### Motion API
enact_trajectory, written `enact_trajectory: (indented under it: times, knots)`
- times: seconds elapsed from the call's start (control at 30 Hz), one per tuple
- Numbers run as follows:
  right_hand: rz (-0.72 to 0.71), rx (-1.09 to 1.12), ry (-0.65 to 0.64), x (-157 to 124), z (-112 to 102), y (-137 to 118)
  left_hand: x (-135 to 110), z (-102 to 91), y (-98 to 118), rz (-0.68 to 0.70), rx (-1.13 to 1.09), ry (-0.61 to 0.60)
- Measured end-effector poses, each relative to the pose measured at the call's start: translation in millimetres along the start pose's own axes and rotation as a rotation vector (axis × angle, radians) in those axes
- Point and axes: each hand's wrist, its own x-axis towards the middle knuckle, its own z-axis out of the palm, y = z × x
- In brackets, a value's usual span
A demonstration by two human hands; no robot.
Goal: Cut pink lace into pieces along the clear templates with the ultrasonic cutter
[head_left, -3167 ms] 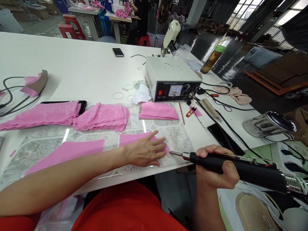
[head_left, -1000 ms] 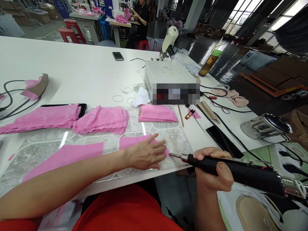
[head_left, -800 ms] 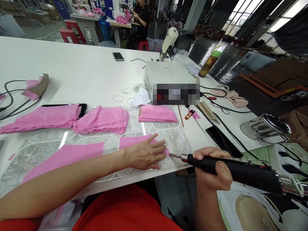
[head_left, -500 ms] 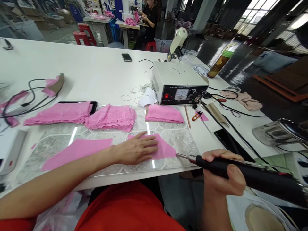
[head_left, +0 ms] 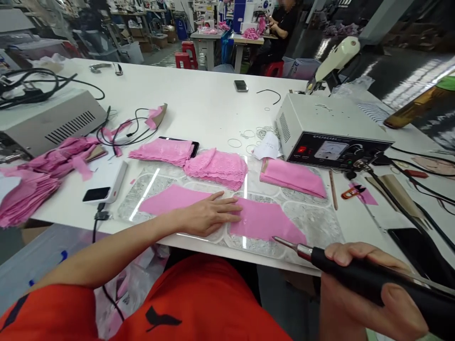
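My left hand (head_left: 204, 215) lies flat with fingers spread on a pink fabric piece (head_left: 177, 195), its fingertips reaching the left end of a second pink piece (head_left: 265, 220). Both pieces rest on a grey marble-patterned sheet (head_left: 313, 225). My right hand (head_left: 369, 270) is wrapped round a black corded handpiece (head_left: 355, 267) with a tapered metal tip. That tip is at the lower edge of the right-hand piece, near its right corner; I cannot tell whether it touches. Behind lie folded pink lace fabric (head_left: 216, 169), stacked pink fabric (head_left: 161, 150) and a folded pink bundle (head_left: 293, 177).
A control box (head_left: 334, 125) with a meter stands at the back right, cables running from it. Orange thread snips (head_left: 353, 191) and a dark phone (head_left: 415, 251) lie nearby. On the left are a power bank (head_left: 105, 182), another grey box (head_left: 53, 121) and pink fabric strips (head_left: 31, 194).
My view has turned left, bringing the second box and power bank into sight. The handpiece tip has moved from the right-hand piece's corner leftward along its lower edge. My left hand stays flat.
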Motion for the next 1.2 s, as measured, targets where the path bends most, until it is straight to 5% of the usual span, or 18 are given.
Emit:
enact_trajectory:
  times: [0.47, 1.2]
  knots:
    - [0.11, 0.12, -0.262, -32.5, 49.8, 16.7, -6.4, 21.1, -5.0, -0.013, 0.116, 0.044]
    - [0.107, 0.125, -0.406, -41.2, 58.5, 21.9, -5.7, 24.2, -5.6, 0.017, 0.133, 0.096]
